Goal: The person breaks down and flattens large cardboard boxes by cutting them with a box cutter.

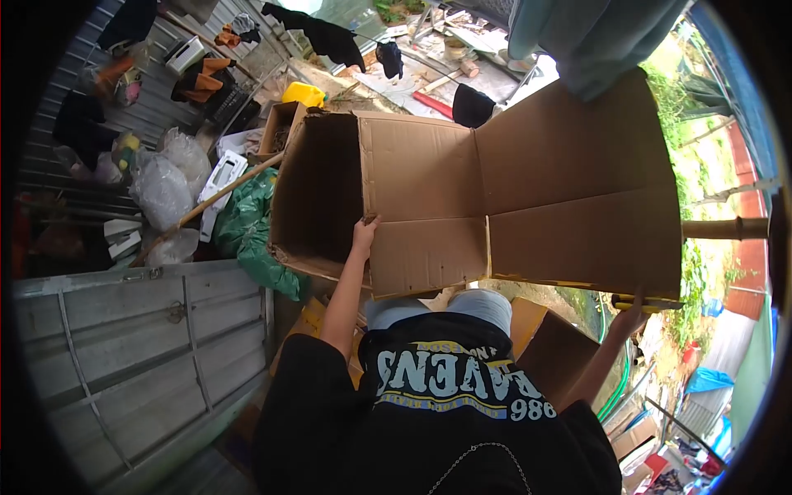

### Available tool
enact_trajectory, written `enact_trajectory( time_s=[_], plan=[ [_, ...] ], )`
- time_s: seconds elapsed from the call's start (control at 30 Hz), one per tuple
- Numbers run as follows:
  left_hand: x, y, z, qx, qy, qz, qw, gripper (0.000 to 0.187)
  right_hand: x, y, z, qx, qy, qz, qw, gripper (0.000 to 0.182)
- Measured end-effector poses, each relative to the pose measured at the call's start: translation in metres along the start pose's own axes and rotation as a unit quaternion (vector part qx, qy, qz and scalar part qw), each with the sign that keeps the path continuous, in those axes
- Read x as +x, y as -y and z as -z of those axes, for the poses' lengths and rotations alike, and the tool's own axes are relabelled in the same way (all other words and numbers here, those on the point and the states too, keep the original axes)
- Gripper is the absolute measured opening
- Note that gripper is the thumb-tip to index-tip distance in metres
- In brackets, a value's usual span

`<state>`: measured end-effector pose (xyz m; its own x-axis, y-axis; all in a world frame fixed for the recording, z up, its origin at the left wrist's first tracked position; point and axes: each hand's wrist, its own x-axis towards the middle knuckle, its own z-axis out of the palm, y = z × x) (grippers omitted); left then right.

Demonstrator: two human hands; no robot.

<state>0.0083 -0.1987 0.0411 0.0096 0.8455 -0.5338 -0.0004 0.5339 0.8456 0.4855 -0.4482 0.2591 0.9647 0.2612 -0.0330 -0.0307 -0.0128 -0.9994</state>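
Observation:
A large brown cardboard box is held up in front of me, its dark hollow side to the left. A wide flap spreads out to the right of it. My left hand grips the edge of the box's opening, fingers curled over the cardboard. At the flap's lower right corner, my right hand is closed around a slim yellow-and-black tool. The tool lies along the flap's lower edge; its exact kind does not show.
Below the held box stands another open carton. A grey metal panel is at left, near a green plastic bag and a wooden pole. Clothes hang above. A yellow jug sits behind.

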Motion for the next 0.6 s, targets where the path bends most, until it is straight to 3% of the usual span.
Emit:
enact_trajectory(
  time_s=[0.1,0.17,0.23,0.27,0.3,0.33,0.4,0.53,0.6],
  plan=[
    [-0.009,-0.018,-0.003,-0.037,0.034,-0.008,0.999,0.035,-0.072,-0.001,-0.005,-0.053,0.03,0.075,0.995,0.04],
    [-0.009,-0.026,-0.008,-0.017,0.056,-0.098,0.993,0.038,-0.123,0.0,-0.013,-0.088,0.081,0.13,0.984,0.04],
    [-0.004,-0.024,-0.012,-0.004,0.047,-0.122,0.991,0.039,-0.161,-0.018,-0.016,-0.112,0.124,0.145,0.975,0.04],
    [-0.002,-0.021,-0.012,0.007,0.029,-0.14,0.99,0.04,-0.172,-0.015,-0.017,-0.166,0.218,0.218,0.937,0.037],
    [-0.006,-0.025,-0.011,0.008,0.035,-0.142,0.989,0.04,-0.201,0.014,-0.045,-0.179,0.198,0.218,0.939,0.028],
    [-0.016,-0.032,-0.011,-0.011,0.054,-0.126,0.99,0.039,-0.214,0.026,-0.051,-0.225,0.274,0.272,0.894,0.031],
    [-0.03,-0.037,-0.008,-0.029,0.076,-0.112,0.99,0.039,-0.237,0.047,-0.074,-0.196,0.398,0.327,0.834,0.042],
    [-0.058,-0.025,0.012,-0.061,0.071,-0.078,0.993,0.042,-0.267,0.05,-0.102,-0.167,0.664,0.247,0.685,0.041],
    [-0.077,-0.012,0.027,-0.075,0.064,-0.054,0.994,0.042,-0.275,0.032,-0.114,-0.172,0.713,0.135,0.666,0.037]
  ],
)
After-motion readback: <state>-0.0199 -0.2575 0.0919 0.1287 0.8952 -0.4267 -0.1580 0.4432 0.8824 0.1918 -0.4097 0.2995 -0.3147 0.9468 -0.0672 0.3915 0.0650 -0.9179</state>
